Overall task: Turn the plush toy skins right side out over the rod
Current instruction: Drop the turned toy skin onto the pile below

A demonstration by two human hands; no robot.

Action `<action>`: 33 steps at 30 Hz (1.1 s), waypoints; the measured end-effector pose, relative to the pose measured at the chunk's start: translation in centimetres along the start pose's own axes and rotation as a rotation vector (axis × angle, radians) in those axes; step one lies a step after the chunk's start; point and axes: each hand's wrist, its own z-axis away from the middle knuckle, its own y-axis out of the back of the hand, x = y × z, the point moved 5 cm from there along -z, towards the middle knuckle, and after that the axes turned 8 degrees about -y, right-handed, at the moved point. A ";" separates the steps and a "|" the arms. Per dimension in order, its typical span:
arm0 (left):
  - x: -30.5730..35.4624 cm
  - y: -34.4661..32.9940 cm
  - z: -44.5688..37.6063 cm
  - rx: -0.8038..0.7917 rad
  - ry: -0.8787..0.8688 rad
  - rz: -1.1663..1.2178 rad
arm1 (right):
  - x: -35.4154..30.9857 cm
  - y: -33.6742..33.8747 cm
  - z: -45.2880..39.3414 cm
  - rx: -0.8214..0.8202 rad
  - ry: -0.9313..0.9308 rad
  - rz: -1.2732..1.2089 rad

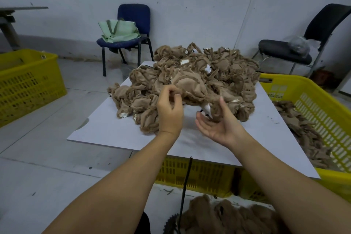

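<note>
A big heap of brown inside-out plush toy skins (199, 74) lies on a white board (117, 129). My left hand (170, 110) pinches the edge of one skin (190, 86) at the front of the heap. My right hand (218, 125) is palm up with fingers apart, just under a hanging part of that skin with a white patch (207, 108); it touches the fabric lightly at most. A thin dark upright rod (187, 178) rises from below, in front of the board. Fluffy brown skins (224, 218) lie piled at the bottom right.
A yellow crate (197, 175) supports the board. Another yellow crate (322, 104) on the right holds more brown skins. A third yellow crate (28, 81) sits left. A blue chair (133, 24) with a green bag and a black chair (296, 51) stand by the wall.
</note>
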 end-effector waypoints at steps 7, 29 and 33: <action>2.4 3.0 -1.8 0.011 0.034 0.039 | -0.2 -1.4 4.4 -0.062 0.091 0.369; 11.3 6.3 4.9 -0.560 0.188 0.027 | 6.3 -4.5 14.2 -0.201 0.725 0.979; 10.7 6.7 6.1 -0.644 0.246 0.063 | 7.3 -4.1 13.9 -0.223 0.698 1.028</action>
